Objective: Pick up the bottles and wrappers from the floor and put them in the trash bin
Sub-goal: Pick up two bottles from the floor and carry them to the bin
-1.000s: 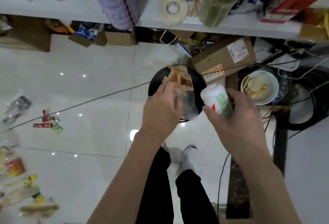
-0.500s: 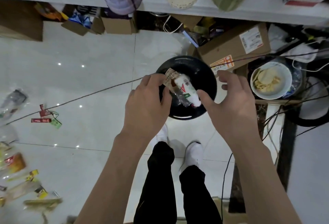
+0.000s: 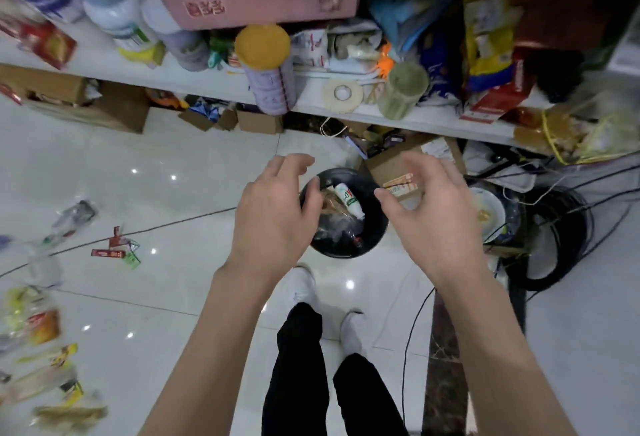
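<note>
While both hands are held over the trash bin [image 3: 375, 239], nothing is gripped by either of them. The left hand [image 3: 273, 217] is seen with its fingers loosely spread and slightly bent, and in this view it overlaps the bin's left rim. The right hand [image 3: 431, 224] is likewise empty, its fingers relaxed and apart, just to the right of the bin's opening. Inside the round black bin a white bottle [image 3: 348, 200] with a green and red label is seen lying tilted, next to a brownish wrapper [image 3: 330, 207] and above some clear crumpled plastic [image 3: 337, 231]. The bin is stood on the white tiled floor [image 3: 180, 300], just ahead of the person's white-clad feet [image 3: 303, 288]. More litter is scattered on the floor well to the left. Small red wrappers [image 3: 109, 250] and a green wrapper [image 3: 133, 260] are found near a thin dark cable [image 3: 173, 226], with a clear bottle [image 3: 74, 213] farther left. Blurred yellow wrappers [image 3: 64, 361] and what looks like an orange-labelled bottle [image 3: 43, 326] are seen at the lower left edge. A cardboard box [image 3: 398, 163] is set just behind the bin, partly hidden by the right hand. A white bowl [image 3: 491, 205] is placed to the right, beside a coil of black cable [image 3: 561, 227]. A cluttered white shelf [image 3: 194, 83] is seen running across the top.
</note>
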The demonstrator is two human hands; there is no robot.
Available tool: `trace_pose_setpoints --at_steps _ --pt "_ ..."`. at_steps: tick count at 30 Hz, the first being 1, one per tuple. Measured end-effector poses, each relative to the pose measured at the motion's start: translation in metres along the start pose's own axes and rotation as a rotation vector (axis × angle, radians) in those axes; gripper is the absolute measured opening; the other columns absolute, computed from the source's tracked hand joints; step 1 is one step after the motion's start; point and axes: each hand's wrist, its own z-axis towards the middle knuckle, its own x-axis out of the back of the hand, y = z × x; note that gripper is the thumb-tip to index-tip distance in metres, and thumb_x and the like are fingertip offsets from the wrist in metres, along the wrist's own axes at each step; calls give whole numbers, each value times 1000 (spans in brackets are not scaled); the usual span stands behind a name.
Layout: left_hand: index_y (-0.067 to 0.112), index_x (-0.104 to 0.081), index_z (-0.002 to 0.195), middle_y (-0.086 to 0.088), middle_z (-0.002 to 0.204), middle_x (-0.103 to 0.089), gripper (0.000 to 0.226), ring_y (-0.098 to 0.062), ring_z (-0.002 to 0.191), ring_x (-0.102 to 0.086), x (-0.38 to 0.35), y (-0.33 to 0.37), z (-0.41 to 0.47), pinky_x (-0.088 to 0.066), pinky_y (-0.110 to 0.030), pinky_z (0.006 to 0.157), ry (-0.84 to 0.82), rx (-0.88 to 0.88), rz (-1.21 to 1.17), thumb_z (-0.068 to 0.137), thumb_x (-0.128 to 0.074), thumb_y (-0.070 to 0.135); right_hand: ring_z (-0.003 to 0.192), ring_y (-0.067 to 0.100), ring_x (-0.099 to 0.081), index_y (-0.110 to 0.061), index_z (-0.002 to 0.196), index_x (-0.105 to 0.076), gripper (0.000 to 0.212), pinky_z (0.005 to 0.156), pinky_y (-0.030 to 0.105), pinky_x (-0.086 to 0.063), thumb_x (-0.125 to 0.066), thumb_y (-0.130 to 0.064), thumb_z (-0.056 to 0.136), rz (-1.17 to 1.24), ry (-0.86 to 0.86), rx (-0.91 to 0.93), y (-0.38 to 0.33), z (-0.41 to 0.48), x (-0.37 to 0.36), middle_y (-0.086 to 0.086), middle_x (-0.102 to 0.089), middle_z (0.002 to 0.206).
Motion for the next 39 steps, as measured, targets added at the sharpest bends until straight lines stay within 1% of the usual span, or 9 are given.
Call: trace_pose_setpoints --at_steps 5,11,14,17,19,22,28,35,39 --pt "21 -57 128 2 121 -61 30 -20 100 -63 72 61 -36 -53 -44 82 89 -32 21 100 -52 29 116 21 -56 -22 133 -57 51 99 41 -48 -73 -36 86 3 64 134 -45 -31 80 -3 -58 124" --pt "22 -57 129 5 122 -60 32 -16 101 -62 146 119 -97 -52 -39 80 194 -45 55 99 -52 33 121 12 -52 -32 137 -51 52 103 39 -45 -66 -47 90 14 49 255 -86 -88 162 -13 -53 127" --pt "24 -57 129 8 120 -61 31 -12 98 -60 172 136 -132 -51 -36 80 243 -35 53 99 -53 34 121 9 -51 -33 138 -50 52 104 40 -46 -65 -50 91 23 22 320 -97 -116 185 -16 -51 127" --pt "27 -56 129 12 121 -60 31 -7 99 -57 190 148 -166 -46 -27 79 272 -10 39 100 -51 36 120 8 -52 -31 138 -51 53 102 40 -48 -67 -48 91 36 25 399 -108 -141 198 -16 -52 127" --pt "29 -55 129 13 121 -59 31 -7 99 -57 200 152 -187 -46 -27 78 294 10 28 100 -49 38 119 8 -53 -31 137 -51 52 102 38 -48 -68 -48 90 44 24 452 -116 -155 202 -15 -53 126" --pt "28 -55 128 13 119 -58 31 -7 97 -58 212 151 -217 -50 -32 79 343 32 17 100 -50 39 118 8 -54 -32 135 -52 50 100 34 -48 -67 -48 90 55 -4 537 -131 -175 203 -15 -53 125" --pt "30 -54 130 16 123 -56 34 -5 97 -58 224 117 -273 -52 -32 83 373 136 14 100 -49 44 109 7 -56 -32 129 -56 45 92 31 -49 -63 -52 90 20 -137 646 -155 -206 179 -15 -55 118" --pt "32 -55 127 18 122 -56 33 -1 96 -59 239 38 -336 -52 -30 83 435 331 -42 99 -49 46 107 6 -55 -32 130 -55 46 92 34 -50 -61 -56 91 -87 -328 720 -193 -242 114 -16 -55 116" --pt "30 -56 128 16 120 -57 33 -4 95 -60 258 -17 -382 -52 -34 84 477 449 -76 99 -50 45 108 9 -55 -28 132 -55 46 93 38 -51 -59 -54 93 -148 -467 780 -234 -275 66 -14 -55 115"
